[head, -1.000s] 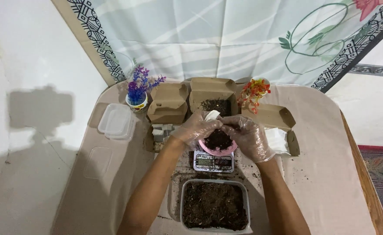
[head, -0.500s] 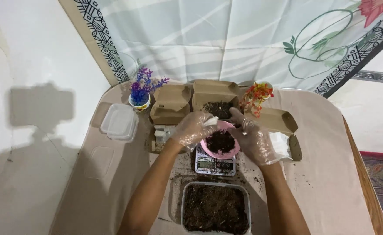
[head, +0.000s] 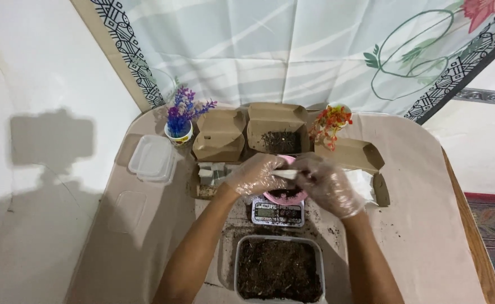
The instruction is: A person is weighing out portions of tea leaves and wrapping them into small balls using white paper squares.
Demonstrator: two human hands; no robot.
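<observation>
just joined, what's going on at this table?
A person in clear gloves has both hands over a pink bowl of soil on a small scale. The left hand and right hand hold a white scoop between them. An open box behind holds some soil; a soil tub sits nearest.

A table (head: pixel 427 225) covered in beige cloth is seen. On it are set a soil tub (head: pixel 279 269), a scale (head: pixel 277 213), brown boxes (head: pixel 247 134), a clear lid (head: pixel 152 159) and two flower pots (head: pixel 179 133).
</observation>
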